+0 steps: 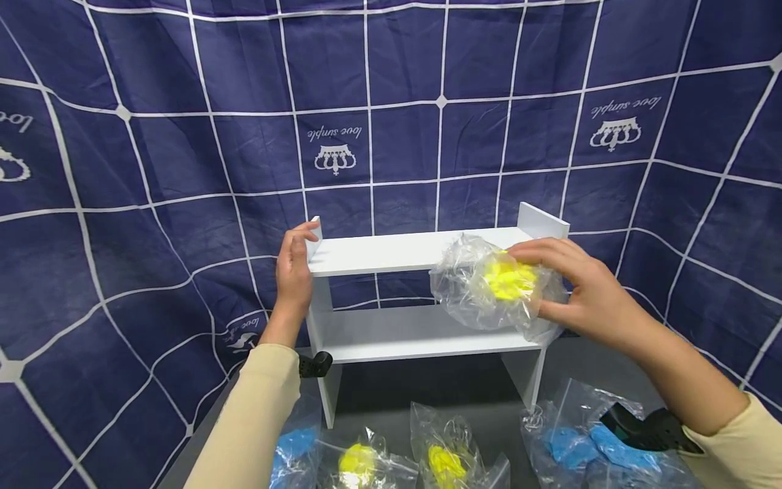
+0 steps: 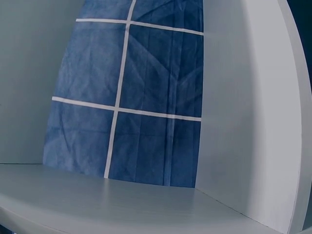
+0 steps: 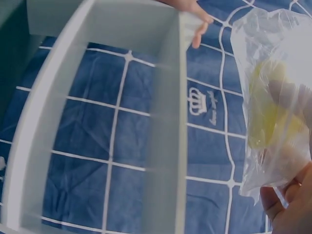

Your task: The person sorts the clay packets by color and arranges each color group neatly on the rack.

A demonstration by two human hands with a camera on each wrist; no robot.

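Note:
A white two-tier shelf (image 1: pixel 391 254) stands on the dark table. My left hand (image 1: pixel 294 270) holds the top of its left side panel, fingers over the edge. My right hand (image 1: pixel 574 285) pinches a clear plastic bag (image 1: pixel 464 285) with a bright yellow item (image 1: pixel 510 277) inside, in front of the right half of the top board. In the right wrist view the bag (image 3: pixel 243 165) hangs beside the shelf (image 3: pixel 168 146), fingers at its edge. The left wrist view shows only the shelf's boards (image 2: pixel 97 195) and the cloth behind.
On the table in front lie clear bags with yellow items (image 1: pixel 357 465) (image 1: pixel 446 465), and bags with blue items at the left (image 1: pixel 296 445) and right (image 1: pixel 574 448). A dark blue cloth with white grid lines (image 1: pixel 403 142) hangs behind and at both sides.

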